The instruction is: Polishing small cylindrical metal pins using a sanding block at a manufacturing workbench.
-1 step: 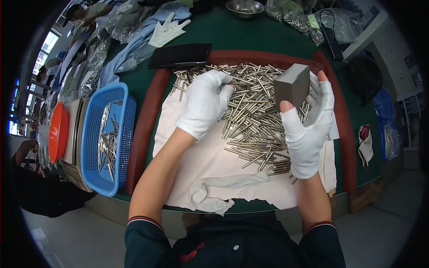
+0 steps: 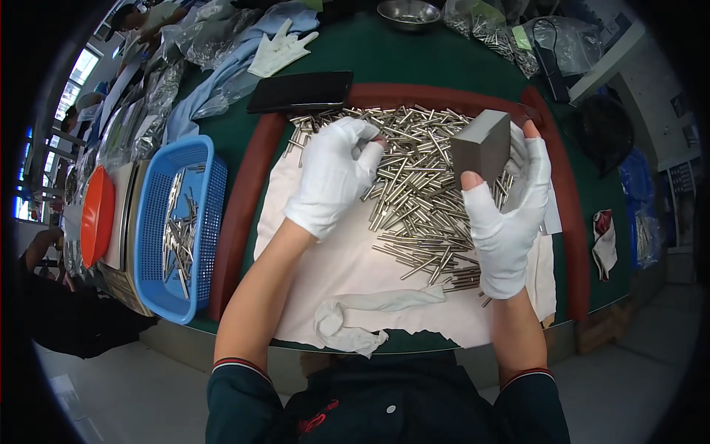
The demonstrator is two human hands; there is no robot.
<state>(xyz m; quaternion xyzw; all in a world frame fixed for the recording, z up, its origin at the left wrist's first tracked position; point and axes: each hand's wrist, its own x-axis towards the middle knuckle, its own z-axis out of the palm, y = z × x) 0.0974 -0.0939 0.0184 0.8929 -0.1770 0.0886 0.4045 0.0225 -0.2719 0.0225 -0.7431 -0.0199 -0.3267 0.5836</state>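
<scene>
A grey rectangular block (image 2: 479, 152) is held upright over the right side of a heap of thin metal pins (image 2: 414, 185). My right hand (image 2: 512, 211), in a white glove with bare fingertips showing, grips it between thumb and fingers. At the heap's left edge is my left hand (image 2: 333, 177), gloved the same way. Its fingers are curled with thumb and forefinger close together; whatever they pinch, if anything, is too small to make out. The pins lie on a pale cloth (image 2: 325, 274), and a twisted white rag (image 2: 355, 314) rests near its front edge.
A reddish-brown raised border (image 2: 248, 200) frames the cloth on the sides and back. Left of it stands a blue basket (image 2: 146, 244) with metal pins inside, beside an orange dish (image 2: 97, 214). A black flat device (image 2: 299, 92), a white glove (image 2: 282, 52) and a metal bowl (image 2: 409, 13) lie farther back.
My left hand has shifted very slightly left and toward me. The block in my right hand has dipped a little; the pins look the same.
</scene>
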